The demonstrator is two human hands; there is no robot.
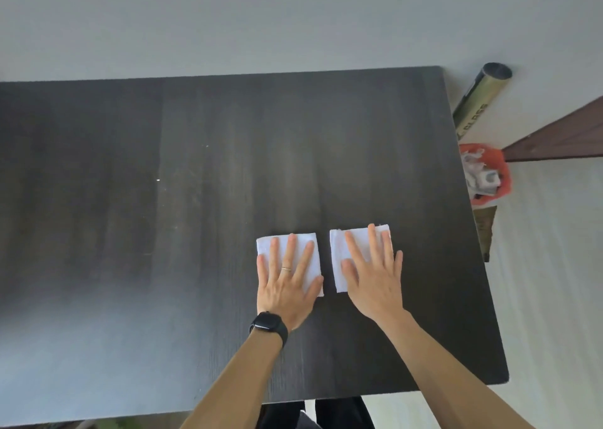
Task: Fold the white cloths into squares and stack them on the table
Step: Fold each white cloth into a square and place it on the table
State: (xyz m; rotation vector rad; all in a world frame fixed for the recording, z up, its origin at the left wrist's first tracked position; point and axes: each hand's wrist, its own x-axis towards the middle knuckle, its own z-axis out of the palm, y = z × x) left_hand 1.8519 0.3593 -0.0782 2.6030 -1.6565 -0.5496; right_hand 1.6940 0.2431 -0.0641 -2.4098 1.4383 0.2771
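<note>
Pressing with fingers spread, the left hand [287, 286] flattened the left cloth [266, 245] and the right hand [373, 282] the right cloth [337, 247], just apart near the table's [195, 200] right edge; lifting one loosely could have unfolded it.

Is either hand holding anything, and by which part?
Nothing held. The left hand presses flat on the left folded white cloth square, the right hand on the right folded white cloth square.

table [228, 154]: dark matt wood grain | cloths [313, 265]: white, soft terry | tube [479, 96]: glossy
</note>
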